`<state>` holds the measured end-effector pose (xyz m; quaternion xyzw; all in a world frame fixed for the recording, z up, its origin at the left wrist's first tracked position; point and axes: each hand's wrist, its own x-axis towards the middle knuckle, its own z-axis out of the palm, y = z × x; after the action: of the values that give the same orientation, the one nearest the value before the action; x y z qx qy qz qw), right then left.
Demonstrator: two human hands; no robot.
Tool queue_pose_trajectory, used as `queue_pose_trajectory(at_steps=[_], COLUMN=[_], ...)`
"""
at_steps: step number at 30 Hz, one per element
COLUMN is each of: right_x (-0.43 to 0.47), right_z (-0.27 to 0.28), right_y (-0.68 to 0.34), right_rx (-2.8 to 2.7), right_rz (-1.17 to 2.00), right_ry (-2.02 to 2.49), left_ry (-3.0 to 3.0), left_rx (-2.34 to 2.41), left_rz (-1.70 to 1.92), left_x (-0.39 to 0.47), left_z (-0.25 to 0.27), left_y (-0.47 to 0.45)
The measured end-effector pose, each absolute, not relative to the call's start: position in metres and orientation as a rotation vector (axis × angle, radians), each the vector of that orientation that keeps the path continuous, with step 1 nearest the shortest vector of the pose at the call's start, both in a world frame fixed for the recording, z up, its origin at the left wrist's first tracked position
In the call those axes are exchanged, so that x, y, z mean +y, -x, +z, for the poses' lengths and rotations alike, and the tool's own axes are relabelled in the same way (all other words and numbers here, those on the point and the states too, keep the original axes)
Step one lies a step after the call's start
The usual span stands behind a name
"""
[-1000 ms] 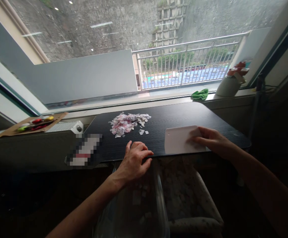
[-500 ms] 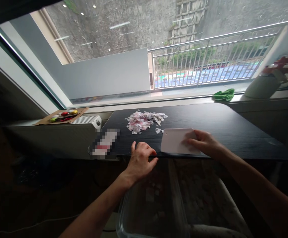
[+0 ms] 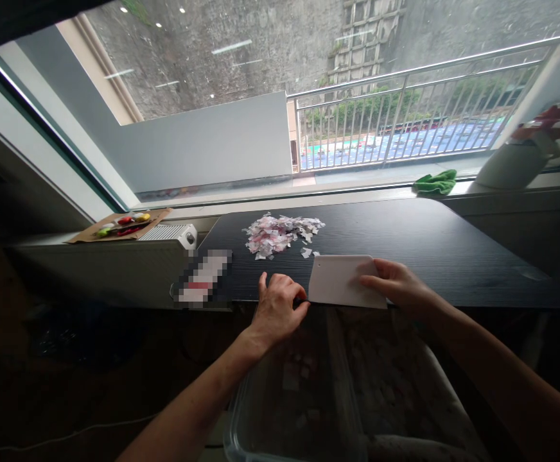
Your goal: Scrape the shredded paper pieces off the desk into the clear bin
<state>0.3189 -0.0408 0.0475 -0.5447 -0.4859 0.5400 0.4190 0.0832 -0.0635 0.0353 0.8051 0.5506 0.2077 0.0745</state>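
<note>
My right hand (image 3: 398,282) is closed on a white flat scraper-like card (image 3: 340,279), which has rounded corners and a small hole at one corner. The card rests at the front edge of the black table (image 3: 419,244). Just left of it, my left hand (image 3: 280,301) bends over that same edge, thumb and forefinger nearly together. What sits between those fingertips, if anything, I cannot make out. Beyond both hands lies a heap of torn paper scraps (image 3: 275,236), white and pinkish, with a few loose pieces near the card.
Below the edge stands a clear plastic bin (image 3: 234,423) with some paper bits inside. A blurred-out item (image 3: 205,279) lies at the table's left. On the sill are a green cloth (image 3: 435,183) and a whitish container (image 3: 506,168). A radiator (image 3: 171,236) is at left.
My right hand has drawn the card slightly toward me and left, to the table edge. The thumb and forefinger of my left hand have come closer together. The paper heap looks the same.
</note>
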Motion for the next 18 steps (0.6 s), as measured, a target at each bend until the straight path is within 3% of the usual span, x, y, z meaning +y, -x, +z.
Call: queue_pose_trajectory(at_steps=[5,12,18], right_x=[-0.045,-0.018,0.012], right_z=[0.047,0.051,0.057], right_y=[-0.328,-0.330,-0.313], right_rx=[-1.285,-1.322,-1.381], right_rz=[1.388,0.838,0.733], right_ry=[1.332,1.412,1.397], left_ry=[-2.418,-2.395,-2.342], left_rx=[1.650,1.724,1.843], left_rz=[0.621,0.729,0.874], left_x=[-0.065,-0.050,-0.013], left_z=[0.037,0.043,0.037], left_y=[-0.079,-0.061,-0.053])
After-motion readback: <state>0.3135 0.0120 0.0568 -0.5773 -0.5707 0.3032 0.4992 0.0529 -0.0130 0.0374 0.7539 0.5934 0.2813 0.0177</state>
